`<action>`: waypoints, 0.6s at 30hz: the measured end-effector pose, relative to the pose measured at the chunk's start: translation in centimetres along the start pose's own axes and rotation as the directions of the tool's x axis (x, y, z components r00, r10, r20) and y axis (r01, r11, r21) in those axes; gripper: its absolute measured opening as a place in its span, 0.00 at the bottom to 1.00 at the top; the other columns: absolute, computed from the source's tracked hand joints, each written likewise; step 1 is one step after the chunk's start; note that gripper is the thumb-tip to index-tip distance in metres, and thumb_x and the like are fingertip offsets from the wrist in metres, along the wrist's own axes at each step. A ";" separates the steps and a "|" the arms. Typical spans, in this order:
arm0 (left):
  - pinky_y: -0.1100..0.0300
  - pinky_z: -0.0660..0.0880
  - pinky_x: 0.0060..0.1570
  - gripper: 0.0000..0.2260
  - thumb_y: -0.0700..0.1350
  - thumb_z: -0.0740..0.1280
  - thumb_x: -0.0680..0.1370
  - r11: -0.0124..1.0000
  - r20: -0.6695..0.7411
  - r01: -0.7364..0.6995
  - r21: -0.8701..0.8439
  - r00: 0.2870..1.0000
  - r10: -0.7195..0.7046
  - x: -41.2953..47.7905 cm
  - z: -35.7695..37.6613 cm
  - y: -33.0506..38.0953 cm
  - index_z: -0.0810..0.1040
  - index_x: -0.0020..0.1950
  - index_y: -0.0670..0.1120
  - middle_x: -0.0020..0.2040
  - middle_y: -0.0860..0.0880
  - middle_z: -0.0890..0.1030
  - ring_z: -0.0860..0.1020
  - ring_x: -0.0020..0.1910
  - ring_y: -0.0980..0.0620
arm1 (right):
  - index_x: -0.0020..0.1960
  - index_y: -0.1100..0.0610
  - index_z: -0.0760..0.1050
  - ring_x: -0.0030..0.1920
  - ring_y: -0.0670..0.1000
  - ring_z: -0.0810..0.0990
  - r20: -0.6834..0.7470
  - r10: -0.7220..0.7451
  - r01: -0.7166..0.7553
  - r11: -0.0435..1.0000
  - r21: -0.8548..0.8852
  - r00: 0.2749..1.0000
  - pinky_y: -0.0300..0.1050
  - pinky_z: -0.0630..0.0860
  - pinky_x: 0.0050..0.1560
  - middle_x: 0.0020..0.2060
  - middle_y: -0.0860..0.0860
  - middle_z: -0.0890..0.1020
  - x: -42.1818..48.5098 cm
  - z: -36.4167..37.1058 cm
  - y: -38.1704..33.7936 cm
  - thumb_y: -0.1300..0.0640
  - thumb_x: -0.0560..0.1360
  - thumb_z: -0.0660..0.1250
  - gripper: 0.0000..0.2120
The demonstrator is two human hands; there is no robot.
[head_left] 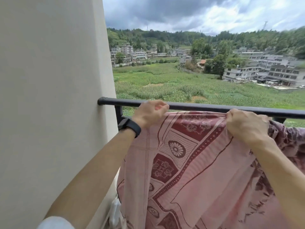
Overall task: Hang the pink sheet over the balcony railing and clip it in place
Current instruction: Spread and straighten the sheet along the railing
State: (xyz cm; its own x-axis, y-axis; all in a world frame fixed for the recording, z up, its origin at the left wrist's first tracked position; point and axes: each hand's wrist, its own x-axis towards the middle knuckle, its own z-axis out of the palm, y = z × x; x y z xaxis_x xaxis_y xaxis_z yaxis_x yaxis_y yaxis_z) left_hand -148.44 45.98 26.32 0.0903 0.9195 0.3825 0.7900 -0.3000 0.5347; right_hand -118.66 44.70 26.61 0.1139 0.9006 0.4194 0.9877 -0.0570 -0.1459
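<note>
The sheet (pixel 189 166) hangs on the near side of the rail (pixel 198 107), its top edge held just below it. The left hand (pixel 151 113) grips that edge in curled fingers near the rail's left end, knuckles overlapping the rail. The right hand (pixel 245 124) pinches a bunched fold further along, just under the rail. Past it the cloth seems to drape over something below the rail; blur hides what. A black band (pixel 130 127) circles the left wrist.

Pink sheet (pixel 198 171) with maroon floral and geometric panels, black railing (pixel 198 107), cream wall (pixel 49 80), black wristband (pixel 129 127)
</note>
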 end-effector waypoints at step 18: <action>0.62 0.78 0.46 0.13 0.60 0.62 0.80 0.996 -0.139 -0.083 0.037 0.986 0.087 -3.8 1.5 -0.5 0.81 0.57 0.56 0.52 0.60 0.84 0.80 0.51 0.63 | 0.61 0.47 0.73 0.50 0.57 0.78 -0.222 -0.399 0.416 0.908 0.038 0.890 0.54 0.68 0.56 0.47 0.52 0.81 -3.3 4.6 1.3 0.34 0.81 0.48 0.23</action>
State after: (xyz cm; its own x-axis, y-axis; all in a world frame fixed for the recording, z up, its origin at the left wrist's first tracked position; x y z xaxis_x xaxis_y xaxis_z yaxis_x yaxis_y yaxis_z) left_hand -148.24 43.03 23.49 0.0736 0.8454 0.5291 0.8017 -0.3657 0.4728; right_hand -118.22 43.67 20.88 -0.2685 0.7284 0.6303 0.9405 0.3396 0.0082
